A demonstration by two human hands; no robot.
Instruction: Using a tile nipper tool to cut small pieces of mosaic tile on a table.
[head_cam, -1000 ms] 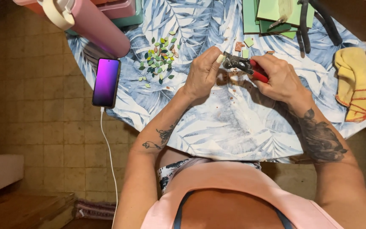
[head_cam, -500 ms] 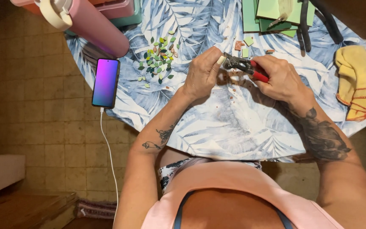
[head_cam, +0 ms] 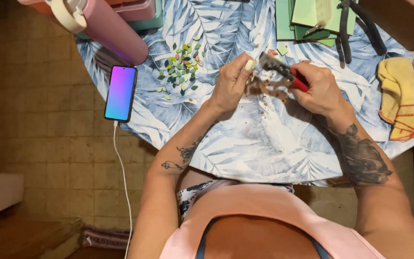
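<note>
Between my two hands, over the blue leaf-print tablecloth (head_cam: 264, 144), my left hand (head_cam: 231, 86) pinches a small tile piece, hidden by my fingertips. Right hand (head_cam: 319, 88) is clamped on red-handled metal nippers (head_cam: 283, 72). Step: nipping. Next squeeze likely needs steady alignment. Brown chips (head_cam: 264, 91) lie just below.

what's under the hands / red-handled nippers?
Small reddish-brown chips lie scattered on the blue leaf-print tablecloth, below the red-handled nippers. Whatever lies directly beneath the left hand and right hand is covered.
</note>
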